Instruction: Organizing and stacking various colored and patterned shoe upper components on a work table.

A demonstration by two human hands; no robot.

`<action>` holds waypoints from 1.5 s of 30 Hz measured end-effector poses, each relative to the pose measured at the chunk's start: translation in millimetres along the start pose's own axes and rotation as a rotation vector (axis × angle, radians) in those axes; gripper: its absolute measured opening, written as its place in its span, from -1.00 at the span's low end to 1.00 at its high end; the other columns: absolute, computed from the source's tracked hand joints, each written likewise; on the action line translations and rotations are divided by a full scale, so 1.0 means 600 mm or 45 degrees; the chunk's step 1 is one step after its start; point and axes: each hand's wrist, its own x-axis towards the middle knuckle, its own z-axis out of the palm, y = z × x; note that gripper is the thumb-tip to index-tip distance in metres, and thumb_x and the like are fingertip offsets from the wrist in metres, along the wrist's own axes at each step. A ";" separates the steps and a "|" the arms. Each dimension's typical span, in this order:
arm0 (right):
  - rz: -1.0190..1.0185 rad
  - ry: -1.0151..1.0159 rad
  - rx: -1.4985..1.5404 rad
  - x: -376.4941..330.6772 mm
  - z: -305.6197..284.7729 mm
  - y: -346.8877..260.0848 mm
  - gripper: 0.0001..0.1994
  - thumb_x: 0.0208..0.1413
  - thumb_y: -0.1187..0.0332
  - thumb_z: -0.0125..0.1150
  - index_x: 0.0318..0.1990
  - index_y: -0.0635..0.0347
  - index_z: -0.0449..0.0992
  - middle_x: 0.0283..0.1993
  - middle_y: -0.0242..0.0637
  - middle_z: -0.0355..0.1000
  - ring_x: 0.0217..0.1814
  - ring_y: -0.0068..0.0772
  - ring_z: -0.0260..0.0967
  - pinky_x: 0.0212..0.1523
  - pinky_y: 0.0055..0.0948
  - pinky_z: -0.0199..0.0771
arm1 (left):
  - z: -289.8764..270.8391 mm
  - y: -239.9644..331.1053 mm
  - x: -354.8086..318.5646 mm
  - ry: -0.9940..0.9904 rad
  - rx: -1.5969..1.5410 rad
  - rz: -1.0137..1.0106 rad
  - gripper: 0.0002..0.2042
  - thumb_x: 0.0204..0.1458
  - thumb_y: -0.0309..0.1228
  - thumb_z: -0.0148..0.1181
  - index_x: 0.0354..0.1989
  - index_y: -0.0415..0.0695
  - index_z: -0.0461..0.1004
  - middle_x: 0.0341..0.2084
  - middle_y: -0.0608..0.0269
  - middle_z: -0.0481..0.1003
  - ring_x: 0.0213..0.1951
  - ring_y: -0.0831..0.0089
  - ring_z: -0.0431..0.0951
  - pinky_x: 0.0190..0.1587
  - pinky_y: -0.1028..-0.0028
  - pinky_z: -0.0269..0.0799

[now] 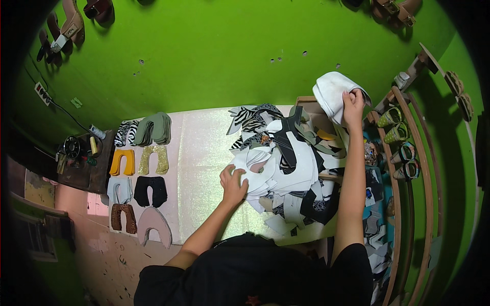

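Note:
My right hand (353, 106) is raised at the far right, its fingers closed on the edge of a curved white sheet of material (333, 97). My left hand (234, 182) grips the left edge of some white cut-out pieces (255, 159) with curved openings. These pieces lie on a loose heap of scraps in white, black, grey and zebra print. A black cut-out piece (282, 133) lies across the heap near its back. Part of the heap lies in front of a cardboard box (306, 102), below my right hand.
Stacks of U-shaped pieces, including green ones (154, 130) and yellow ones (122, 162), stand at the left of the pale table (196, 148). A wooden rack (408, 109) with sandals is on the right. At left, thread spools (97, 131) sit by a dark machine.

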 end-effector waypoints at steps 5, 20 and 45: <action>0.161 -0.187 0.444 -0.118 0.071 -0.105 -0.75 0.07 0.47 0.00 -0.08 0.24 0.24 -0.25 -0.33 0.38 -0.28 -0.63 0.28 -0.23 -0.62 0.28 | -0.008 0.005 0.025 0.093 -0.050 0.124 -0.76 -0.07 -0.34 0.07 -0.21 -0.12 0.38 -0.09 0.08 0.25 -0.01 0.16 0.18 0.04 0.28 0.07; -0.102 -0.572 -1.011 -0.462 0.178 0.000 -0.56 -0.28 0.41 0.27 -0.13 0.17 0.36 -0.13 -0.17 0.22 -0.02 -0.16 0.14 0.09 -0.12 0.05 | 0.007 -0.064 -0.024 -0.429 -1.282 -0.802 -0.65 0.04 -0.40 0.03 -0.05 -0.35 0.21 -0.34 0.11 0.42 -0.38 0.45 0.49 -0.39 0.57 0.42; -0.246 -0.619 -1.135 -0.520 0.243 -0.004 -0.78 -0.21 0.41 0.15 -0.30 0.09 0.43 -0.30 -0.28 0.23 -0.19 -0.24 0.16 -0.21 -0.32 0.14 | -0.004 -0.091 -0.050 0.003 -0.896 -0.525 -0.78 -0.12 -0.66 0.03 -0.24 -0.30 0.40 -0.49 0.29 0.39 -0.48 0.61 0.36 -0.46 0.65 0.28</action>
